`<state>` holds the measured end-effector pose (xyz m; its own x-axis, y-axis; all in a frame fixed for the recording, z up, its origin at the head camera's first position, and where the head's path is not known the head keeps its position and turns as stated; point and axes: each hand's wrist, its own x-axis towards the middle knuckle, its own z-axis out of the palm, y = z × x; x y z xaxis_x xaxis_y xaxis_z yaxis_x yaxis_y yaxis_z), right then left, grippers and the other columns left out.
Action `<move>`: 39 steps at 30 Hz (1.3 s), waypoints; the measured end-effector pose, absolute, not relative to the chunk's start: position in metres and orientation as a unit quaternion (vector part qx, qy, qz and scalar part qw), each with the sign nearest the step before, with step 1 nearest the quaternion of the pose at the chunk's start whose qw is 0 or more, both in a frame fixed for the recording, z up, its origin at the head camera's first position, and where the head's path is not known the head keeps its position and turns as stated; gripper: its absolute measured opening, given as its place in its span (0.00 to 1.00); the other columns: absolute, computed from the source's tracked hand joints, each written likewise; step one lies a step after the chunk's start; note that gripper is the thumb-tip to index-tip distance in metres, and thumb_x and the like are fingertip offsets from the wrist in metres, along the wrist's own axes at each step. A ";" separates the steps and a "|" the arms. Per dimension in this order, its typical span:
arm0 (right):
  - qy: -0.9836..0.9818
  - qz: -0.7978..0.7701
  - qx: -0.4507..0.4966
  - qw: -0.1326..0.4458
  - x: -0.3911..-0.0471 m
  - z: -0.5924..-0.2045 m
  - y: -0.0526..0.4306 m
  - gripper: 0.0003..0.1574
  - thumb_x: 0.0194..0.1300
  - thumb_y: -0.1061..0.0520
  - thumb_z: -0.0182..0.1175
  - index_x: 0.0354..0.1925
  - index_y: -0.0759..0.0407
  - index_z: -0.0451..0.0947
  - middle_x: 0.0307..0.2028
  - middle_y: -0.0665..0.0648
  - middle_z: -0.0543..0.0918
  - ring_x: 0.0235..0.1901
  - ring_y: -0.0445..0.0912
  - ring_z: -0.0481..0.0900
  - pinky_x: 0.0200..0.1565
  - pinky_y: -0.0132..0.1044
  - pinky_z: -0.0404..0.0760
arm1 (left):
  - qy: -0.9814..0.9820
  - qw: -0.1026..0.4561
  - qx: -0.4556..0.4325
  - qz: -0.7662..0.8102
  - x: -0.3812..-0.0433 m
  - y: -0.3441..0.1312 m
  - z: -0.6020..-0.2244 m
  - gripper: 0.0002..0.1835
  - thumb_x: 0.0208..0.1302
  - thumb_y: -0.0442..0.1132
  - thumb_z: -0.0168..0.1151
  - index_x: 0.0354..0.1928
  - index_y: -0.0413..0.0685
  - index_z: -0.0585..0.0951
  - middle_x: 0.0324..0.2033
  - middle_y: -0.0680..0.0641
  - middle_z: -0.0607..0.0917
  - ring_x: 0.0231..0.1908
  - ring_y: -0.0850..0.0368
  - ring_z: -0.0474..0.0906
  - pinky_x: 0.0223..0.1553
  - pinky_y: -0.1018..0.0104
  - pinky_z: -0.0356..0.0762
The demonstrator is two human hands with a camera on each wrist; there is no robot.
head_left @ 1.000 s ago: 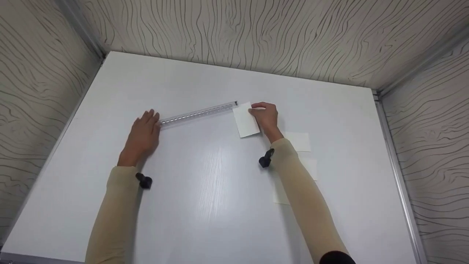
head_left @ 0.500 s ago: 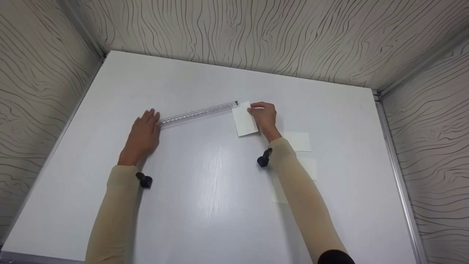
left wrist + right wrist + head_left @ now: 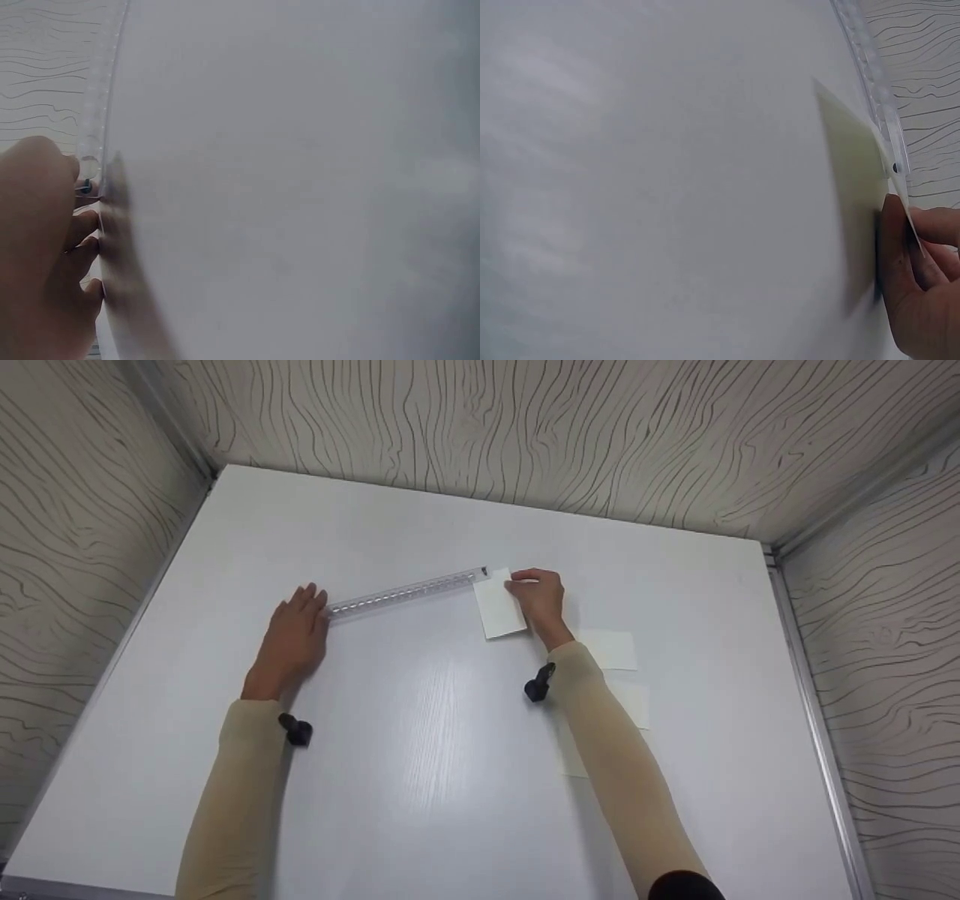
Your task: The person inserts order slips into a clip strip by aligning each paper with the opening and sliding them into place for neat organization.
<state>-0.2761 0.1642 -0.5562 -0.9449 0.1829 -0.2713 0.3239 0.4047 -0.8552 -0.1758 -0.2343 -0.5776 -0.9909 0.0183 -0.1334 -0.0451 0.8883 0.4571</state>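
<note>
A clear plastic ruler-like strip (image 3: 405, 595) with a wavy pattern lies slanted on the white table. My left hand (image 3: 296, 637) rests at its left end, fingers extended, and covers that tip. In the left wrist view, the thumb (image 3: 34, 202) is beside the strip's end. My right hand (image 3: 541, 598) pinches a small pale paper card (image 3: 499, 606) by its right edge, between thumb and fingers. The card stands by the strip's right end and overlaps it slightly. In the right wrist view the card (image 3: 851, 172) is tilted up off the table, close to the strip (image 3: 874, 67).
More pale paper cards lie on the white table (image 3: 420, 825) at the right: one card (image 3: 611, 650) beyond my right wrist, another card (image 3: 636, 705) nearer, a third card (image 3: 571, 754), all partly under my forearm. Wood-grain panels (image 3: 480, 427) enclose the table's back and sides.
My right hand has shifted slightly left with the paper card, over the strip's right end. The left hand and the strip have stayed in place.
</note>
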 end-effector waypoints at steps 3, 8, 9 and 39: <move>0.834 -0.527 0.149 0.066 -0.275 -0.556 0.162 0.15 0.69 0.57 0.69 0.52 0.62 0.87 0.55 0.63 0.87 0.55 0.54 0.87 0.57 0.43 0.87 | 0.968 0.066 -0.006 0.240 -0.175 -0.235 -0.577 0.33 0.86 0.55 0.29 0.84 0.47 0.55 0.85 0.42 0.51 0.86 0.41 0.41 0.88 0.43 0.36; 0.834 -0.529 0.143 0.068 -0.275 -0.557 0.160 0.15 0.70 0.57 0.69 0.53 0.61 0.87 0.55 0.62 0.87 0.55 0.53 0.87 0.57 0.42 0.88 | 0.967 0.063 -0.006 0.246 -0.175 -0.235 -0.578 0.34 0.86 0.56 0.29 0.84 0.46 0.56 0.85 0.42 0.52 0.86 0.41 0.41 0.88 0.43 0.36; 0.834 -0.528 0.143 0.067 -0.275 -0.557 0.159 0.15 0.70 0.57 0.69 0.52 0.61 0.87 0.55 0.62 0.87 0.55 0.53 0.86 0.58 0.42 0.87 | 0.967 0.063 -0.007 0.246 -0.175 -0.236 -0.578 0.34 0.86 0.56 0.29 0.84 0.46 0.56 0.85 0.42 0.52 0.86 0.42 0.41 0.88 0.43 0.36; 0.826 -0.535 0.156 0.082 -0.275 -0.556 0.151 0.14 0.69 0.57 0.70 0.50 0.61 0.88 0.51 0.63 0.89 0.49 0.52 0.87 0.49 0.37 0.87 | 0.968 0.070 -0.004 0.243 -0.175 -0.234 -0.577 0.34 0.86 0.56 0.28 0.84 0.46 0.55 0.85 0.41 0.51 0.86 0.41 0.41 0.88 0.43 0.35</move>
<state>-0.2754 0.1507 -0.5562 -0.9381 0.1693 -0.3021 0.3449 0.3789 -0.8588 -0.1747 -0.2338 -0.5768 -0.9902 0.0256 -0.1376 -0.0424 0.8821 0.4692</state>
